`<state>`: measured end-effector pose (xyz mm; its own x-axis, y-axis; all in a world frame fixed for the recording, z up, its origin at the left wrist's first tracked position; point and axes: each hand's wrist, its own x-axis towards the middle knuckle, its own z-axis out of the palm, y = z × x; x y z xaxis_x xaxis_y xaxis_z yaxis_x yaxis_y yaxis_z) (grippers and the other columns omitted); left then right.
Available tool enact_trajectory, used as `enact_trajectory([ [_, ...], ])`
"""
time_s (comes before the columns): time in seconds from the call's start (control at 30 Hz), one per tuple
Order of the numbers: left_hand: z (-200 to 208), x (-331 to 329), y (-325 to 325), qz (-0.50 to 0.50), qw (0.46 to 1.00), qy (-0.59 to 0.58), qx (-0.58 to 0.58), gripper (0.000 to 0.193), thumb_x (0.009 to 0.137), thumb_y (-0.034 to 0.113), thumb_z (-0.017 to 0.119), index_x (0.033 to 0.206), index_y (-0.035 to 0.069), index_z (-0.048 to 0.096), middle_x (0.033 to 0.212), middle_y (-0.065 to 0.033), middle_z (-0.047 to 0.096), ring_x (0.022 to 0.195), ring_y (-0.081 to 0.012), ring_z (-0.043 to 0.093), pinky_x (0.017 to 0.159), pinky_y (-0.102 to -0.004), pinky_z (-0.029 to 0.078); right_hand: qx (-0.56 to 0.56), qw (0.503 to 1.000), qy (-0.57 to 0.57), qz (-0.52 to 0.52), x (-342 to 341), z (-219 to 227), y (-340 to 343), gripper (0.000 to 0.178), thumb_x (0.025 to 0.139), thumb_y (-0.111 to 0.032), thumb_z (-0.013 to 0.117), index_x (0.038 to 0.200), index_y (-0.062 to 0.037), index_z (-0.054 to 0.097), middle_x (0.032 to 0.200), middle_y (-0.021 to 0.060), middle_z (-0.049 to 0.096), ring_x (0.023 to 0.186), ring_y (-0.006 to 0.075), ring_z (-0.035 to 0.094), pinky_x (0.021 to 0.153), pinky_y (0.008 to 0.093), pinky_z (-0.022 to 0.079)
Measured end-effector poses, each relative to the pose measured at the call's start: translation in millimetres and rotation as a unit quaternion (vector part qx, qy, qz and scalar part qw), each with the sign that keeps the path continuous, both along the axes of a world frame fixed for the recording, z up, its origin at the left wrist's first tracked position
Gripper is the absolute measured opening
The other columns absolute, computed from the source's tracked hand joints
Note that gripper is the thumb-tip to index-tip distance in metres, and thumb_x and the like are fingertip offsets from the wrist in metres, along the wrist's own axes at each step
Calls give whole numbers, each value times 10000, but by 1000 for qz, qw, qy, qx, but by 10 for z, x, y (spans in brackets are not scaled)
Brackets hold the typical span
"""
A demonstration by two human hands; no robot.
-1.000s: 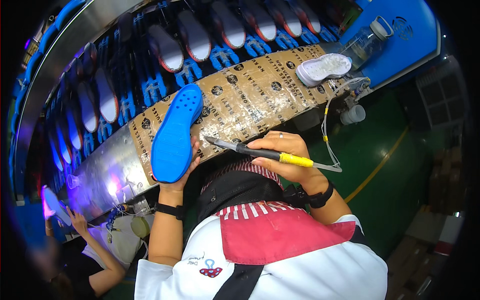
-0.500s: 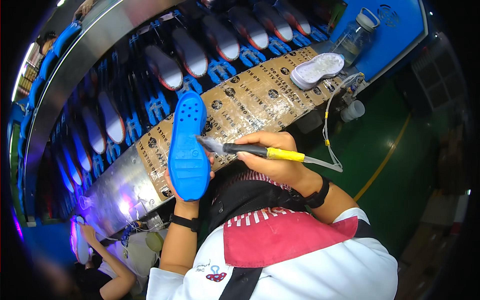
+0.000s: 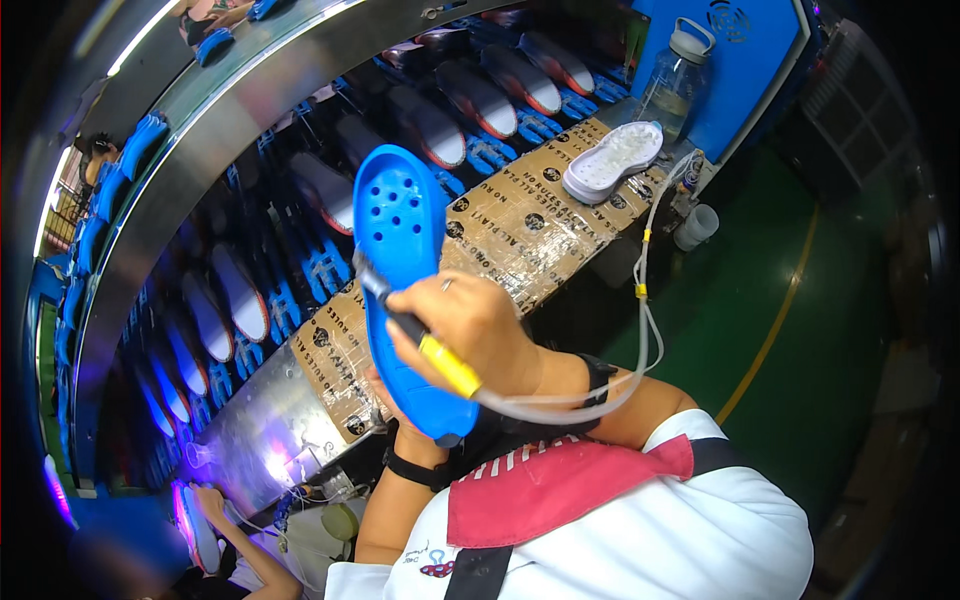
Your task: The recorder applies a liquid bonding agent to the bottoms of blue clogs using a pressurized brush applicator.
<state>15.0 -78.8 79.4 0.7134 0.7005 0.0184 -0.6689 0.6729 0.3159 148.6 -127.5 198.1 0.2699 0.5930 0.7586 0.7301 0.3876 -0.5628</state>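
A blue shoe sole (image 3: 402, 215) with a cluster of small holes near its toe end is tilted up before me. My left hand (image 3: 390, 398) grips it from behind near the heel, its fingers mostly hidden by the sole. My right hand (image 3: 468, 325) is closed round a brush (image 3: 450, 366) with a black and yellow handle. The bristles are at the sole's left edge, around mid-length, partly blurred. From the handle's end a clear tube (image 3: 560, 412) loops off to the right. Part of the sole's middle lies behind my right hand.
Brown printed sheeting (image 3: 500, 235) covers the metal bench (image 3: 245, 430). A white sole (image 3: 614, 160), a clear water bottle (image 3: 676, 85) and a white cup (image 3: 697, 226) are at the right. Behind runs a rack of dark shoes (image 3: 425, 122). At lower left a co-worker's hand (image 3: 208, 505) holds a sole.
The brush has crossed from the sole's right side to its left edge, with my right hand now over the sole. The sole has turned and come closer. The whole view has shifted slightly.
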Motion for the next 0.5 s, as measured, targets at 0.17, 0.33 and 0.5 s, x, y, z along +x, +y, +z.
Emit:
enact_trajectory([
  [0.17, 379, 50, -32, 124, 954, 263, 76, 881, 750, 579, 647, 1430, 94, 367, 1403, -130, 455, 1259, -335, 465, 1097, -483, 341, 30, 997, 67, 37, -34, 24, -106, 214, 706, -61, 737, 894, -16, 645, 771, 115, 653, 669, 281, 637, 608, 350, 504],
  [0.33, 225, 125, -45, 50, 998, 10, 29, 893, 751, 604, 620, 1440, 105, 347, 1387, -192, 447, 1238, -379, 465, 1069, -514, 363, 26, 999, -27, 20, -106, -112, -68, 244, 689, -42, 740, 912, -22, 643, 753, 100, 635, 682, 263, 621, 612, 345, 505],
  [0.5, 222, 51, 164, -15, 995, -66, 71, 1021, 713, 647, 632, 1479, 99, 237, 1393, -278, 385, 1230, -436, 452, 1038, -529, 393, -15, 982, -25, 185, -165, -25, -213, 248, 702, -81, 751, 923, -19, 656, 774, 107, 649, 673, 246, 633, 605, 342, 503],
])
